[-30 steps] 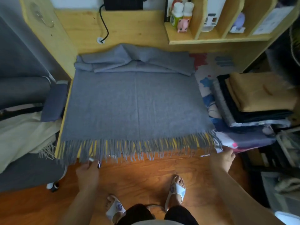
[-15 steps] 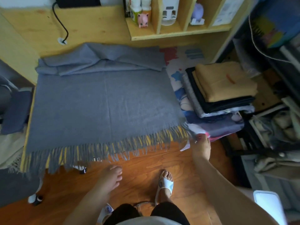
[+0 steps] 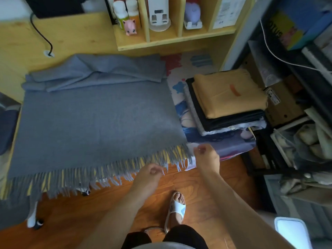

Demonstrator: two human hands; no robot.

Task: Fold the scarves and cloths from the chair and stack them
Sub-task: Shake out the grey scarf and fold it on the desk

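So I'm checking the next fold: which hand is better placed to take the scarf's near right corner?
The right hand: it sits beside the grey scarf's fringed right corner. The left hand is lower, nearer the middle fringe.

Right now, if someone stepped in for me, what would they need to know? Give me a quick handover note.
Left hand: at the fringe of the grey scarf, fingers loosely curled; whether it pinches any fringe is unclear.
Right hand: at the scarf's front right corner, fingers bent, grip unclear.
Grey scarf: spread flat on the desk, far end bunched up, fringe hanging over the front edge.
Done: a folded stack sits to the right, tan cloth on top.
Left: fold the grey scarf and add it to the stack.
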